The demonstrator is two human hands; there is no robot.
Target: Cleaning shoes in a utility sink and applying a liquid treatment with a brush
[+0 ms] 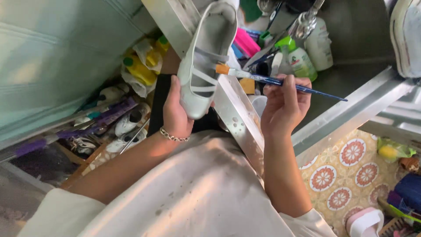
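My left hand [175, 115] is wrapped around the toe end of a white strappy flat shoe [202, 61], thumb along the near side, fingers hidden behind the sole; grip is firm, with the shoe tilted up and away from me, its opening facing the camera. Chain bracelet [173, 136] sits on that wrist. My right hand [284, 107] is pinched around a blue-handled paintbrush [280, 81], fingers bunched on the middle of the shaft. The brush runs leftward from that hand, its orange ferrule and white bristles touching the elastic straps across the shoe's opening; the handle's tail sticks out past my knuckles to the right. Between the two hands, a slanted metal counter edge [239, 118], spotted with pale drops. Beyond the right hand, in the steel sink: green-capped spray bottle [299, 59], white bottle [319, 44] beside it, and a pink object [245, 42] further left. Left of my left hand, down low: yellow bottles in a plastic bag [140, 66], purple brush handles [87, 127], and other shoes in a cluttered heap. Below my right forearm, patterned floor tiles [337, 175]. Far above the right hand, the sole of a white sneaker [405, 35] at the picture's corner.
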